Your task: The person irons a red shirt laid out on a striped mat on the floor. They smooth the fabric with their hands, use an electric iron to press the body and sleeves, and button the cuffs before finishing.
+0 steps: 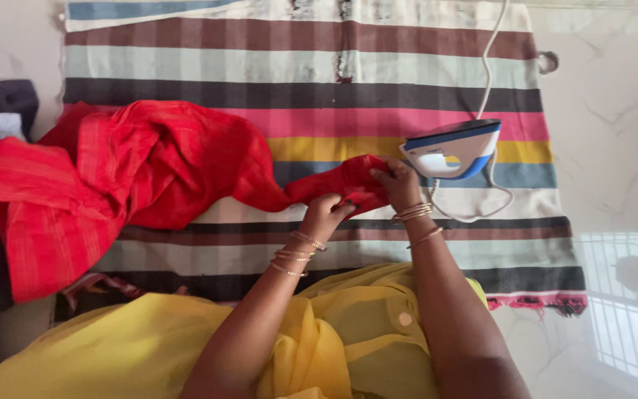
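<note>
Both hands, left hand and right hand, pinching red cloth end mid-rug, straightening; iron parked upright near right edge.

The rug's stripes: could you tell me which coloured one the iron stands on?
The iron stands on the yellow stripe of the rug, the only yellow one, between the pink stripe and the blue one.

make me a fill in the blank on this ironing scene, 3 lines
Both hands pinch the end of a ____ cloth.
The blue and white iron stands beside the ____ hand.
The striped rug lies on a ____ floor.
The left hand wears bangles.

Missing words: red; right; marble
</note>
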